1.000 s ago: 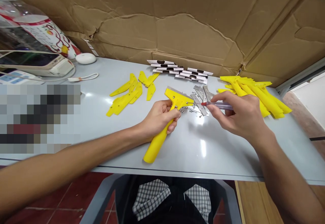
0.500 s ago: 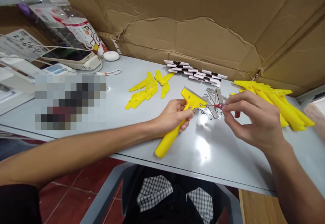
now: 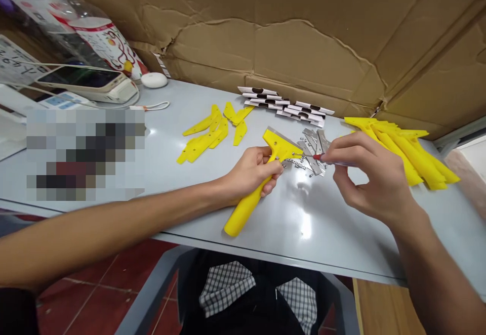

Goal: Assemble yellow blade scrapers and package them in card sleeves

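My left hand (image 3: 255, 172) is closed around the neck of a yellow scraper (image 3: 246, 209), its handle slanting toward the table's front edge. A thin metal blade edge shows along the far side of the scraper head. In my right hand (image 3: 366, 173) is a screwdriver (image 3: 317, 157) with a red collar, held between thumb and fingers. Its shaft points left, with the tip at a screw on the right part of the scraper head. Metal blades (image 3: 315, 142) lie just behind, and small screws and nuts (image 3: 299, 164) are scattered beside the scraper head.
Loose yellow plates (image 3: 207, 137) lie left of centre. Wrapped white strips (image 3: 284, 105) are stacked by the cardboard wall (image 3: 304, 46). More yellow scraper handles (image 3: 408, 153) are piled at right. A phone (image 3: 81, 79), a white case (image 3: 154, 80) and a bottle (image 3: 98, 31) stand at left.
The view has shifted slightly, so most things sit a little further left. My left hand keeps its grip on the scraper; the screwdriver tip stays at the scraper head while my right fingers shift around it.
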The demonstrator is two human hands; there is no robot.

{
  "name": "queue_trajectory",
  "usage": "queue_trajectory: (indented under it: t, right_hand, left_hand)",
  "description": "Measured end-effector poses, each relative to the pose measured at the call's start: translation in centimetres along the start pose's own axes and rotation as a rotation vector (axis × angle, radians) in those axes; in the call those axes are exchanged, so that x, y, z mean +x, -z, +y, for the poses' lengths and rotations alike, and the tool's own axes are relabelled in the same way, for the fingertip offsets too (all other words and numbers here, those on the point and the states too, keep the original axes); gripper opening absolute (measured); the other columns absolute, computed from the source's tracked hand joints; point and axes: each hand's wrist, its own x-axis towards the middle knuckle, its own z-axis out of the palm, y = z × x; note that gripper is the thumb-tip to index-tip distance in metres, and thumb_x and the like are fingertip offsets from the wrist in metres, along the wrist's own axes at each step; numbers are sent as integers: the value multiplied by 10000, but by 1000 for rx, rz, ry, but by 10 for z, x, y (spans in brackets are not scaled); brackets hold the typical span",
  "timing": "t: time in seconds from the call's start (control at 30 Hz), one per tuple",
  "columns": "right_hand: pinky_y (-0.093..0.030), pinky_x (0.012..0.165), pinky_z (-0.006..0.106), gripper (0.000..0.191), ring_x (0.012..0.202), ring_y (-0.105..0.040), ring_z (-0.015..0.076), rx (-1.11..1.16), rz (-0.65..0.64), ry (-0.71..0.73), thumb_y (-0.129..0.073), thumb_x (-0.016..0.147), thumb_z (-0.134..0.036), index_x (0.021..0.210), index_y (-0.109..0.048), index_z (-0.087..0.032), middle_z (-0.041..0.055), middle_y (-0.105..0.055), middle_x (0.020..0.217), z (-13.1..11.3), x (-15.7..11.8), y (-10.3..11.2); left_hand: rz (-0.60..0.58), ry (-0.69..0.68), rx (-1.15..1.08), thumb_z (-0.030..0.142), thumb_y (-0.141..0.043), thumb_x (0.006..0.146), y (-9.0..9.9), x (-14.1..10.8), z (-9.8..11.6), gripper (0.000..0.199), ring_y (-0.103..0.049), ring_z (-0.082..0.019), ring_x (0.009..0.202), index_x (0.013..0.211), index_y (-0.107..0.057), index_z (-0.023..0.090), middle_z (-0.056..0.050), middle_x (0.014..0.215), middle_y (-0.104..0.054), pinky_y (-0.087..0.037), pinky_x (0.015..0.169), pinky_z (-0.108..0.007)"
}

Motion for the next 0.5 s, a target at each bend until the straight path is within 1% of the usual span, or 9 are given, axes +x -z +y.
queue_trajectory:
  t: [0.07,0.17,0.2,0.23,0.27,0.37,0.4,0.43,0.5]
  right_hand:
    - [-586,695,356,209,851,-723,219,-34,9,-8,-626,894,-117,1047,-672,-252,55,-732,996,1,-1,-1]
    - [-525,569,314,111,633,-675,173,-180,34,-76,-652,937,-201,1039,-679,-234,19,-727,795,4,-4,0]
    - [-508,549,307,99,577,-647,158,-212,40,-95,-640,951,-203,1035,-681,-234,3,-713,738,5,-4,0]
    - [-508,551,305,108,564,-640,152,-215,36,-104,-627,957,-191,1037,-683,-237,-2,-711,728,5,-4,1]
    - [-522,573,308,133,599,-658,157,-187,24,-100,-619,953,-172,1048,-685,-240,7,-725,772,4,-3,2]
    - [-579,695,346,238,867,-726,212,-52,-37,-39,-608,918,-136,1107,-686,-257,64,-740,1042,2,-1,3]
    - [-584,705,354,250,906,-726,223,-33,-47,-30,-610,912,-140,1119,-685,-259,72,-731,1078,1,0,2]
    - [-583,690,354,242,888,-726,221,-38,-43,-38,-616,914,-154,1123,-682,-258,71,-731,1073,1,0,2]
    - [-559,616,338,188,729,-704,192,-102,-20,-90,-624,937,-191,1108,-679,-246,46,-745,945,3,-1,2]
  left_hand:
    - [0,4,8,162,-649,770,0,0,1,227,-387,-71,323,624,-483,217,36,404,-444,-302,333,-211]
    - [2,3,10,169,-660,772,0,-1,1,238,-388,-74,323,625,-480,220,30,397,-449,-294,331,-213]
    - [3,2,11,171,-664,770,0,-1,1,238,-386,-74,321,627,-480,222,29,395,-452,-291,329,-214]
    - [5,-1,10,171,-667,766,0,0,1,240,-385,-74,319,630,-477,224,29,393,-452,-286,327,-214]
    - [8,-5,10,170,-668,763,-1,0,1,238,-385,-74,318,634,-475,225,30,393,-452,-282,325,-214]
    - [16,-6,6,163,-661,756,0,0,1,231,-392,-72,320,649,-468,229,39,408,-459,-283,324,-212]
    - [18,-5,6,163,-660,758,0,-1,1,232,-397,-72,324,656,-463,230,41,415,-464,-288,326,-210]
    - [20,-6,6,165,-660,760,0,-1,1,233,-400,-72,326,662,-459,231,43,421,-468,-292,327,-210]
    - [22,-8,4,167,-666,759,0,-1,0,245,-403,-73,329,672,-447,235,46,424,-468,-294,326,-210]
